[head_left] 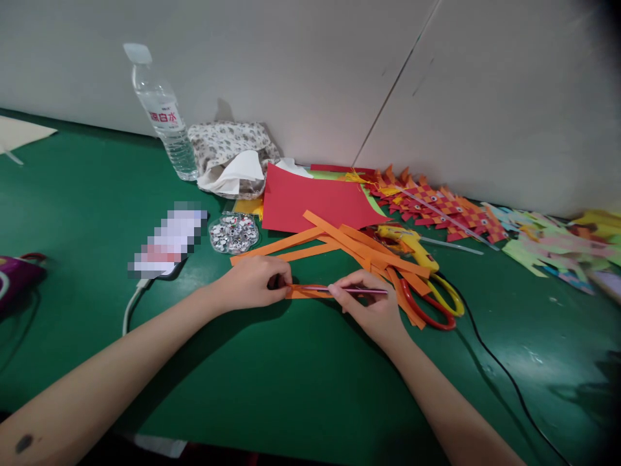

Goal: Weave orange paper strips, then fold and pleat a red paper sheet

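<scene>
My left hand [255,283] is closed, pinching the left end of an orange paper strip [297,293] just above the green table. In my right hand [369,304] is a slim dark-and-pink stick-like tool [361,290], its thin tip pointing left along the strip. Whether it is a pen or another tool I cannot tell. My right fingers also lie close over the strip's right end. Behind my hands several loose orange paper strips [361,249] overlap in a pile. A pair of scissors with red and yellow handles [439,320] lies partly under them, right of my right hand.
Red paper sheets [315,197] lie behind the strips. A yellow glue gun [412,244] trails a black cord. Googly eyes [234,233], a phone [169,243] on a cable, a water bottle [162,116] and a tissue pouch [230,155] stand left. Woven red-orange paper fish [436,206] line the wall.
</scene>
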`<state>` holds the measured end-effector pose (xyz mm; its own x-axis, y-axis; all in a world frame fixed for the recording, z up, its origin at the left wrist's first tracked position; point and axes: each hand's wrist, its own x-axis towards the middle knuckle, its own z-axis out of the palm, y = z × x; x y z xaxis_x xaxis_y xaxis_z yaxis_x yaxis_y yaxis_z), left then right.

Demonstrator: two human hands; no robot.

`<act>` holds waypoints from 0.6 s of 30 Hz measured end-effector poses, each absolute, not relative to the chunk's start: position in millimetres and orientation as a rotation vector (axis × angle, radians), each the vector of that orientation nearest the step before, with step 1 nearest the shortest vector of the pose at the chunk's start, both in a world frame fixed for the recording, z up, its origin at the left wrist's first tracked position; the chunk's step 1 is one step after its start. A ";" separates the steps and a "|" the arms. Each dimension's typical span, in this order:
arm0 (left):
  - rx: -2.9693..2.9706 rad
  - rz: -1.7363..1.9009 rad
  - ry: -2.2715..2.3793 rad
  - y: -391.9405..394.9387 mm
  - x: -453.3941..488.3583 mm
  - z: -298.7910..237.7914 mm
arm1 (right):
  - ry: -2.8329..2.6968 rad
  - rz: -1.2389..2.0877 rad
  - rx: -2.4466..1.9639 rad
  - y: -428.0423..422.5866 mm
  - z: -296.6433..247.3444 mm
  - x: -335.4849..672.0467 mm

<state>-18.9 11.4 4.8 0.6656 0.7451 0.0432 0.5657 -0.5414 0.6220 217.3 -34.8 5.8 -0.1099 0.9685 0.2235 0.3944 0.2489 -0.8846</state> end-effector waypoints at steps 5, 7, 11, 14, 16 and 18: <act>2.306 0.413 1.003 12.0 -18.7 5.2 | -1.681 0.831 -1.304 -35.3 5.4 215.2; 2.308 0.409 1.006 12.3 -18.6 5.2 | -1.658 0.798 -1.311 -34.4 5.1 218.5; 2.301 0.401 1.018 12.4 -19.4 3.7 | -1.582 0.740 -1.282 -30.0 2.3 230.4; 2.304 0.408 1.014 12.5 -20.1 1.9 | -1.517 0.714 -1.262 -27.6 -0.9 236.6; 2.312 0.413 1.013 12.4 -20.3 1.3 | -1.507 0.698 -1.244 -27.9 -1.8 237.2; 2.315 0.415 1.009 12.0 -20.1 1.3 | -1.530 0.713 -1.238 -29.7 -1.1 235.4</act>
